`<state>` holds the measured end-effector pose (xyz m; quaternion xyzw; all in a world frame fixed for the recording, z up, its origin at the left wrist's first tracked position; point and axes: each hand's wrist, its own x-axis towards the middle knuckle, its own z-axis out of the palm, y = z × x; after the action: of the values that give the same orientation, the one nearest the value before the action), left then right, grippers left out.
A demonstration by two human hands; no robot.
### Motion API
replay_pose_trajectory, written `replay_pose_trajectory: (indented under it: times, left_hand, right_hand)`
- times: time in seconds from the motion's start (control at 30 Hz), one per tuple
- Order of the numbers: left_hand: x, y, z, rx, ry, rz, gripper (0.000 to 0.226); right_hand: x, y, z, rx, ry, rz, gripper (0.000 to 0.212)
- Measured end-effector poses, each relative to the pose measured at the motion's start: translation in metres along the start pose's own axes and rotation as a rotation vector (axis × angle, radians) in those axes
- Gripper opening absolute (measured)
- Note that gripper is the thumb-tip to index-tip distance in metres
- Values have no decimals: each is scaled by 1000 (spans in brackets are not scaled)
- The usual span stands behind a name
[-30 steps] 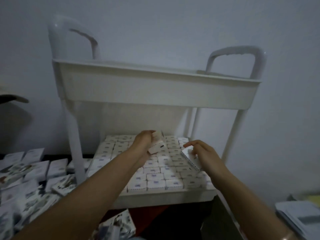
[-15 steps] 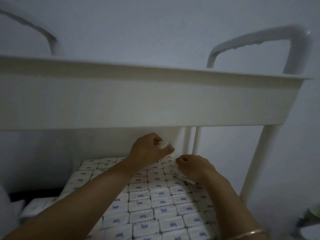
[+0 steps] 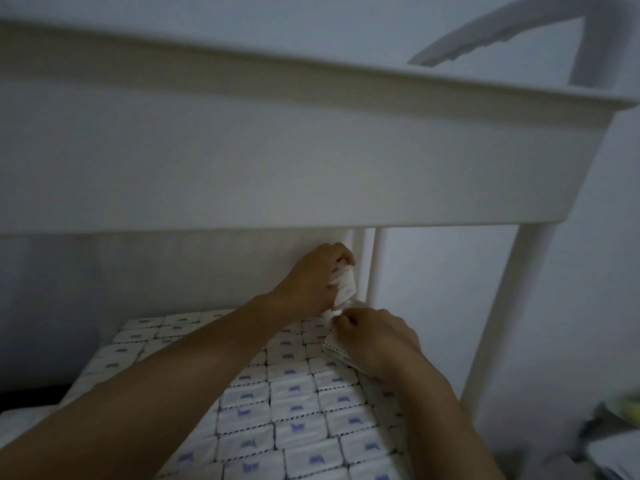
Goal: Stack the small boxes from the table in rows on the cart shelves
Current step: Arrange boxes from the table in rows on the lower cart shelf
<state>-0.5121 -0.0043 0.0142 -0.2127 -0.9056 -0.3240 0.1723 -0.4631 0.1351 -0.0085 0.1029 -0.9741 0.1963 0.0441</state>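
Left hand (image 3: pixel 310 280) gripped a box (image 3: pixel 344 287) on end, nearest the far right corner of the rows (image 3: pixel 298 407); right hand (image 3: pixel 379 342) pinched a second box (image 3: pixel 335 350), tilted, just nearer.

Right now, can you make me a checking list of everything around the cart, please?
Surface: cart, its bottom level covered by rows of small boxes.
Job's things: upper box and lower box, both near the back right corner.
Clutter: blurred papers at the lower right.
Grips: left hand holds the upper box; right hand pinches the lower box.
Cables: nothing seen.
Surroundings: plain wall, dim light.
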Motion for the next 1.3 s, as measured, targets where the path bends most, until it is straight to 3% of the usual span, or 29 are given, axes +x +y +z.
replay_pose_trajectory:
  times: [0.27,0.43,0.57,0.67,0.73,0.87,0.97,1.03,1.13,1.3]
  left_hand:
    - [8,-7,8,-159,-110,-101,51]
    - [14,-3,16,-98,-59,-208,41]
    - [11,-2,23,6,-77,-170,17]
    - [5,-3,20,146,-82,-114,19]
    - [-2,-6,21,279,-61,-70,14]
    - [-14,-12,24,339,-7,-17,26]
    - [-17,-9,23,348,-78,-30,32]
    - [-16,-3,22,377,-89,-59,25]
    - [-21,12,24,479,-156,-64,23]
    - [-54,40,41,255,-226,-125,37]
  right_hand:
    - [0,-2,-3,5,-23,-12,30]
    - [-1,-3,-5,43,-49,4,35]
    - [1,-6,-11,425,18,190,33]
    - [7,-9,-21,647,88,333,39]
    - [6,-9,-27,852,120,322,39]
    - [-2,-7,-29,1228,112,306,44]
    - [-5,-9,-29,1299,70,239,51]
    - [-6,-10,-29,1309,73,211,54]
    - [-6,-12,-29,1283,92,243,45]
    - [0,-13,-26,1299,174,199,38]
